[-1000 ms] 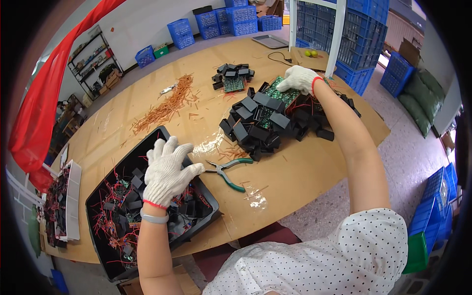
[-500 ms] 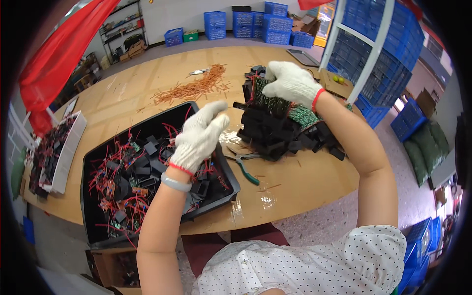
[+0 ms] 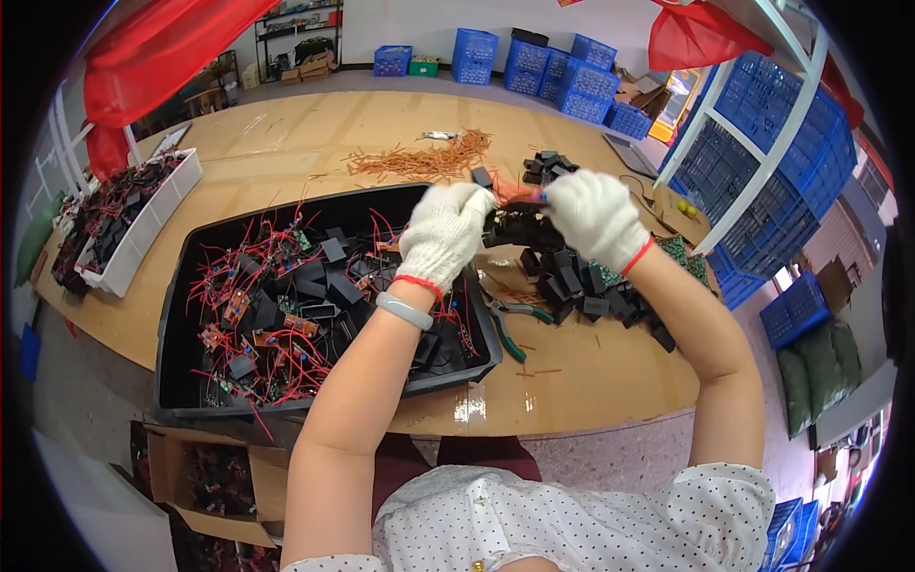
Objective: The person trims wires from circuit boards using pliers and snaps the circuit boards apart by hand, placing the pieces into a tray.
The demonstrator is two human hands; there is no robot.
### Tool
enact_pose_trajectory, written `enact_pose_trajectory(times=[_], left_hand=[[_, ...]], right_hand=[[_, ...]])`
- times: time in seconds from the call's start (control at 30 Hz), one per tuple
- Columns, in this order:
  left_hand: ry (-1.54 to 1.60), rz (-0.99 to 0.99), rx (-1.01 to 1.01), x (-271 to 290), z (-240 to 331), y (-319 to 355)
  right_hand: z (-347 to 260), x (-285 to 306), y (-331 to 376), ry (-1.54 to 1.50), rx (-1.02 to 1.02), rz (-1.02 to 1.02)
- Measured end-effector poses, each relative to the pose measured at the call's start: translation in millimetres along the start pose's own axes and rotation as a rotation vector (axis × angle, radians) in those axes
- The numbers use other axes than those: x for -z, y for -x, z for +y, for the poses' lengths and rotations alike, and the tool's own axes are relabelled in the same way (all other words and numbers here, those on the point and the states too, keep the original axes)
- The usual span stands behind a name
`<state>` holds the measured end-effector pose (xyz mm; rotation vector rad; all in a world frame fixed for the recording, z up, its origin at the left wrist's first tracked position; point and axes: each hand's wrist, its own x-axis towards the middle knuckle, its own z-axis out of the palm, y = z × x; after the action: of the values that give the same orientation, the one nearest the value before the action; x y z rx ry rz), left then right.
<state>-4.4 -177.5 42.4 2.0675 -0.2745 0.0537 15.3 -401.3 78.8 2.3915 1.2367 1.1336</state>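
Both my hands wear white knit gloves and meet above the table. My left hand [image 3: 440, 234] and my right hand [image 3: 593, 215] together hold a small black module with red wires [image 3: 519, 224] between them. Below them lies a heap of black modules [image 3: 581, 286] on the wooden table [image 3: 286, 153]. Green-handled pliers [image 3: 505, 329] lie beside the heap, right of a black tray [image 3: 181, 381] filled with black parts and red wires.
A pile of orange wire offcuts [image 3: 424, 160] lies at the back of the table. A white bin of parts [image 3: 129, 257] sits at the left edge. Blue crates [image 3: 762, 181] stack at the right and rear. A cardboard box [image 3: 205, 481] stands below the table.
My right hand has come back from the heap with a module and my left hand has risen from the tray to meet it. The view has tilted further down.
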Motion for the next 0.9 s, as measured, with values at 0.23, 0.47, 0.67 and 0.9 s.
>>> enact_pose_trajectory(times=[0.23,0.47,0.67,0.9], left_hand=[[-0.488,0.200,-0.563,-15,-33,-31],[-0.204,-0.465,0.307,-40,-12,-64],[-0.363,-0.552,0.540,-78,28,-55],[0.014,-0.352,0.583,-113,-22,-64]], right_hand=[[-39,-36,54,-0.063,0.004,0.006],[-58,-37,83,-0.076,0.059,0.132],[-66,-28,93,-0.064,0.031,0.001],[-74,14,84,-0.383,-0.310,-0.281]])
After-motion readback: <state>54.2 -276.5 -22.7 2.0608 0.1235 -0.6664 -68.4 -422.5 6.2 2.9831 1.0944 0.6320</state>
